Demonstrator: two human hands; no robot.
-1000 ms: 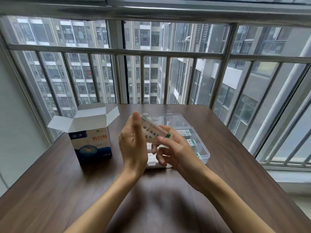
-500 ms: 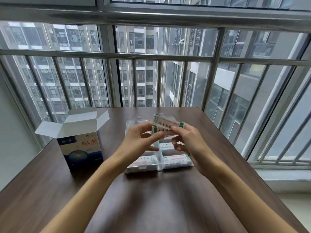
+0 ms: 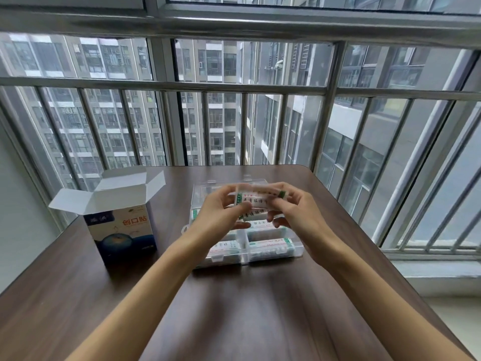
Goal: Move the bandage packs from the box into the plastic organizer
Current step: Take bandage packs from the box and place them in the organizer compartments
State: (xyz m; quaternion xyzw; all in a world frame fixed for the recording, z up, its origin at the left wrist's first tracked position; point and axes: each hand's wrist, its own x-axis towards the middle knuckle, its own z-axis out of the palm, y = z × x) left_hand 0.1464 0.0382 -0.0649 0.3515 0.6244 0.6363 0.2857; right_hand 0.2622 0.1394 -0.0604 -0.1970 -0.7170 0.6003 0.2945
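Packs [image 3: 256, 201] now lower than half second ago, over organizer [image 3: 273, 252]. Left hand [image 3: 221, 214] and right hand [image 3: 296, 212] pinch stack ends. Near compartments below fingers filled; box [image 3: 125, 230] open left of hands, contents unseen.

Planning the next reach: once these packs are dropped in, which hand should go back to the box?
Left, probably. The open blue-and-white cardboard box stands on the left hand's side; the right hand would have to cross the clear plastic organizer.
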